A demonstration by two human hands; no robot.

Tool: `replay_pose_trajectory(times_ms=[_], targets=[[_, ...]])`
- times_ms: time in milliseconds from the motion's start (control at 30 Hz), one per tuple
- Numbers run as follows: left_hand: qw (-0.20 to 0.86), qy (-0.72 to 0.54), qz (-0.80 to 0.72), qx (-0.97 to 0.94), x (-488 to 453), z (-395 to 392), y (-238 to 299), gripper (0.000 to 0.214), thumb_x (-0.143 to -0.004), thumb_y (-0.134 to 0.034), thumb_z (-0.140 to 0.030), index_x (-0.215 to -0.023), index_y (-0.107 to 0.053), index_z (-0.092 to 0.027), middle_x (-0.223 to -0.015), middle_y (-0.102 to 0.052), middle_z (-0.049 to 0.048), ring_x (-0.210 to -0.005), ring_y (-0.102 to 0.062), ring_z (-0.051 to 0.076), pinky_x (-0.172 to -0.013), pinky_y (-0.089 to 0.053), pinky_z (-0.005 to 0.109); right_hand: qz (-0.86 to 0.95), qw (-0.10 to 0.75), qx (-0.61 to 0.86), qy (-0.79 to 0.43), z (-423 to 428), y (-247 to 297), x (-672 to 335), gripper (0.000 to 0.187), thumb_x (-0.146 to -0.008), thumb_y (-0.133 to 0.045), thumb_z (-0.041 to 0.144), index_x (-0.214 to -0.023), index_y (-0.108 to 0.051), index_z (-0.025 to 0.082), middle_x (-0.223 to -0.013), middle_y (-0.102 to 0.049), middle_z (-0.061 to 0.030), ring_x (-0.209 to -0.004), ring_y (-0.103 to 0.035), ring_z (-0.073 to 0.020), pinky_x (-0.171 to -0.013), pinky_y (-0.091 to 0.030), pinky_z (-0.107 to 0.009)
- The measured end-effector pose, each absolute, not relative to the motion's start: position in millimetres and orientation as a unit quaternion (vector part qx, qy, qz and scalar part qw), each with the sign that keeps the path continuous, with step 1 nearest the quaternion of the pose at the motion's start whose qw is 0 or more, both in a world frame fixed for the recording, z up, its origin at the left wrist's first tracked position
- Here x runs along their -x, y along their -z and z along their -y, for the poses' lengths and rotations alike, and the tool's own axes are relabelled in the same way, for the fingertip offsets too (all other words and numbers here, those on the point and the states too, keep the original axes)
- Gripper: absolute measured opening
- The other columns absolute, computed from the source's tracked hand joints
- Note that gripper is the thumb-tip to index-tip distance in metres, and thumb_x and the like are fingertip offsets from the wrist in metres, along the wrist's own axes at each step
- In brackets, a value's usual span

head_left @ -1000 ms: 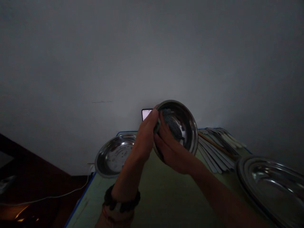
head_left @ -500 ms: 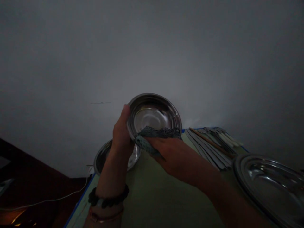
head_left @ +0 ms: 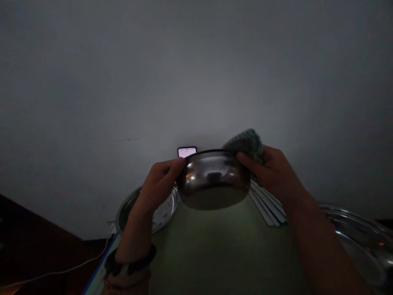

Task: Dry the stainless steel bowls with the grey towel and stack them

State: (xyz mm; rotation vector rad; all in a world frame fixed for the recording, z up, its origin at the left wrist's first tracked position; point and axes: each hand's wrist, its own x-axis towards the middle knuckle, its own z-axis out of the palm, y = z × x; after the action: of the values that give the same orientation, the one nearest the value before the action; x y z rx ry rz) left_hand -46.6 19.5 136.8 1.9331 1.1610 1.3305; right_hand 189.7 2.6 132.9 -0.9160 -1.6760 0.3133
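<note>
A shiny steel bowl (head_left: 215, 176) is held up above the table, tilted so that its outer side and base face me. My left hand (head_left: 161, 180) grips its left rim, thumb on the near side. On the right, my right hand (head_left: 268, 168) is closed on a grey-green cloth (head_left: 245, 143) and on the bowl's right rim. Part of the cloth stands up above the rim. The bowl's inside is hidden from me.
A phone (head_left: 187, 152) with a lit screen stands against the wall behind the bowl. Left is a round steel dish (head_left: 166, 213); right are flat metal cutlery handles (head_left: 267, 205) and large steel dishes (head_left: 359, 233). A white cable (head_left: 67, 268) hangs at the table's left edge.
The bowl has turned from showing its inside to showing its outer side and base. My right hand has moved with the cloth from the near rim to the right rim. The phone has come into sight.
</note>
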Motion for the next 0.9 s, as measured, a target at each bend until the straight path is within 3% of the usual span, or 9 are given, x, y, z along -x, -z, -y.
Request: replay_pose_trajectory(times_ms=[133,233,300,400,467,500,633,767,900], targets=[[0.286,-0.484,-0.482,-0.672,41,-16,-140,0.043,-0.084,-0.049,-0.048,-0.055,-0.058,-0.018,-0.05,-0.049,-0.0021,-0.046,-0.04,0.009,-0.044,-0.029,0.023,0.576,0.692,0.434,-0.026,-7,-133,-187,0.027,-0.087,-0.056,0.042,-0.085,-0.067,0.018,-0.075,-0.067,-0.0024,-0.07,-0.061,-0.018,-0.063,-0.05,-0.031],[0.294,-0.487,-0.515,-0.641,37,-19,-138,0.042,-0.083,-0.052,-0.048,-0.055,-0.058,-0.017,-0.048,-0.048,-0.0021,-0.045,-0.04,0.009,-0.043,-0.029,0.022,0.525,0.726,0.437,0.078,3,-139,-180,0.028,-0.091,-0.051,0.04,-0.097,-0.067,0.018,-0.085,-0.068,-0.0056,-0.081,-0.063,-0.0205,-0.074,-0.051,-0.037],[0.34,-0.506,-0.508,-0.608,30,-21,-135,0.041,-0.081,-0.054,-0.048,-0.054,-0.057,-0.017,-0.048,-0.048,-0.0026,-0.045,-0.04,0.009,-0.044,-0.03,0.022,0.6,0.677,0.415,0.1,11,-140,-172,0.032,-0.091,-0.05,0.039,-0.113,-0.063,0.019,-0.102,-0.068,-0.0087,-0.095,-0.063,-0.0225,-0.086,-0.05,-0.042],[0.43,-0.545,-0.462,-0.552,13,-23,-125,0.039,-0.079,-0.056,-0.049,-0.058,-0.061,-0.017,-0.053,-0.057,0.0,-0.05,-0.048,0.013,-0.048,-0.038,0.023,0.797,0.469,0.378,0.055,17,-135,-161,0.046,-0.09,-0.05,0.042,-0.132,-0.052,0.023,-0.139,-0.051,-0.0099,-0.129,-0.046,-0.0283,-0.103,-0.04,-0.052],[0.444,-0.565,-0.447,-0.533,0,-24,-115,0.038,-0.08,-0.055,-0.051,-0.065,-0.066,-0.017,-0.062,-0.064,0.0033,-0.06,-0.056,0.016,-0.057,-0.043,0.026,0.851,0.359,0.384,0.006,14,-129,-158,0.042,-0.095,-0.039,0.042,-0.132,-0.053,0.027,-0.146,-0.044,-0.007,-0.137,-0.035,-0.0284,-0.109,-0.033,-0.055],[0.445,-0.565,-0.445,-0.533,-6,-25,-110,0.039,-0.08,-0.055,-0.051,-0.065,-0.067,-0.017,-0.064,-0.066,0.0043,-0.063,-0.058,0.017,-0.059,-0.044,0.026,0.85,0.342,0.401,-0.015,11,-127,-158,0.041,-0.097,-0.033,0.04,-0.128,-0.056,0.026,-0.143,-0.049,-0.007,-0.135,-0.039,-0.0271,-0.108,-0.035,-0.054],[0.445,-0.537,-0.454,-0.555,-17,-28,-99,0.043,-0.08,-0.054,-0.054,-0.067,-0.068,-0.015,-0.067,-0.067,0.0052,-0.068,-0.059,0.019,-0.062,-0.044,0.028,0.804,0.386,0.452,-0.019,-4,-119,-164,0.037,-0.096,-0.038,0.038,-0.121,-0.058,0.02,-0.121,-0.065,-0.01,-0.112,-0.061,-0.0238,-0.099,-0.047,-0.047],[0.4,-0.527,-0.475,-0.581,-12,-29,-103,0.044,-0.083,-0.049,-0.054,-0.069,-0.065,-0.015,-0.067,-0.064,0.0034,-0.068,-0.056,0.018,-0.062,-0.042,0.028,0.817,0.395,0.418,0.036,-14,-111,-158,0.044,-0.094,-0.041,0.036,-0.132,-0.051,0.015,-0.14,-0.051,-0.0108,-0.132,-0.044,-0.0237,-0.111,-0.034,-0.047],[0.349,-0.506,-0.479,-0.626,-6,-21,-114,0.048,-0.085,-0.044,-0.056,-0.064,-0.061,-0.016,-0.063,-0.059,0.0019,-0.062,-0.05,0.015,-0.059,-0.039,0.026,0.81,0.435,0.39,0.046,-17,-111,-154,0.042,-0.094,-0.04,0.034,-0.129,-0.055,0.015,-0.136,-0.056,-0.0085,-0.13,-0.046,-0.0206,-0.112,-0.033,-0.042]])
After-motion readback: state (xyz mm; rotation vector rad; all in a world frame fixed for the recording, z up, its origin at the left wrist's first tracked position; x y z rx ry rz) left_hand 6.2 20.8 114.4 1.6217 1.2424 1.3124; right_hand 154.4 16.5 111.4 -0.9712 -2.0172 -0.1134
